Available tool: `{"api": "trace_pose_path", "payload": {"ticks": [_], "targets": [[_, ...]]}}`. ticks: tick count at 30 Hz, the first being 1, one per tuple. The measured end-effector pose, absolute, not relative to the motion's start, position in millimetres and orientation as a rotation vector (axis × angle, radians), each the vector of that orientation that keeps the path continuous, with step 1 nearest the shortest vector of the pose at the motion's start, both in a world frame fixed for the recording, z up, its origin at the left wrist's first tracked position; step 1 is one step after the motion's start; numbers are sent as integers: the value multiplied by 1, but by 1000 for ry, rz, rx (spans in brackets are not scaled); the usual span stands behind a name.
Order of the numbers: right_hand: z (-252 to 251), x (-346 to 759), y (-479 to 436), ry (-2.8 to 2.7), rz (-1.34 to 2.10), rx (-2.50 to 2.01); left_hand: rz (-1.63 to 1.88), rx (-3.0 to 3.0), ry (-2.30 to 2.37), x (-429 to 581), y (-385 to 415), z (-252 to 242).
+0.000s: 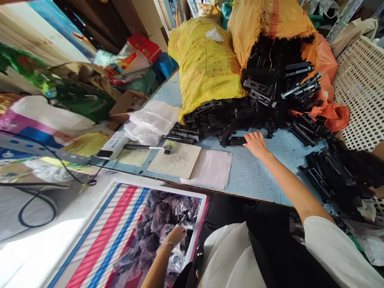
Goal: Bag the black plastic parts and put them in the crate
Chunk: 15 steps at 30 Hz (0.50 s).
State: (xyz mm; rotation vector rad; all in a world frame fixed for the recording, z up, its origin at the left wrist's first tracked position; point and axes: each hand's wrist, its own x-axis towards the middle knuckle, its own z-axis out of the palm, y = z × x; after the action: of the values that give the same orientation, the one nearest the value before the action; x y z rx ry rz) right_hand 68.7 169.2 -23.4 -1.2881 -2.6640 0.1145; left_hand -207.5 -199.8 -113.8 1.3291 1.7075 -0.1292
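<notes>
My right hand (255,143) reaches across the blue table (255,176) to the pile of black plastic parts (270,104). Its fingers curl over the end of one black part (236,141) lying at the pile's near edge. My left hand (176,234), with a bead bracelet on the wrist, is down inside a striped woven bag (120,228) full of clear-wrapped dark packets (168,212). Its fingers are curled among the packets, and what they grip is hidden.
A yellow sack (207,60) and an orange sack (270,24) spill black parts onto the table. A hammer (150,147), a card with small screws (177,159) and a clear bag (210,168) lie at front left. More parts (327,176) lie right, by a white basket (360,88). Someone's arm (378,152) shows at the right edge.
</notes>
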Motion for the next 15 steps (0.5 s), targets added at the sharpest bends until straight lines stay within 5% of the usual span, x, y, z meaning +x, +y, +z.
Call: {"api": "trace_pose_path", "payload": {"ticks": [3,8,11,15], "targets": [[-27,89,127,-2446,614,-1364,-3,1258,1652,-206,-177,-99],[-31,91,23,-1912,1503,-1067,1098,1221,1311,-135,-95,-41],[-21,96,-12,-1902,1508,-992,1286,1212,1064,-79,-55,-17],[-1,132,-2,-1950,898,-1126,1229,1120,1002,-43,-42,-6]]}}
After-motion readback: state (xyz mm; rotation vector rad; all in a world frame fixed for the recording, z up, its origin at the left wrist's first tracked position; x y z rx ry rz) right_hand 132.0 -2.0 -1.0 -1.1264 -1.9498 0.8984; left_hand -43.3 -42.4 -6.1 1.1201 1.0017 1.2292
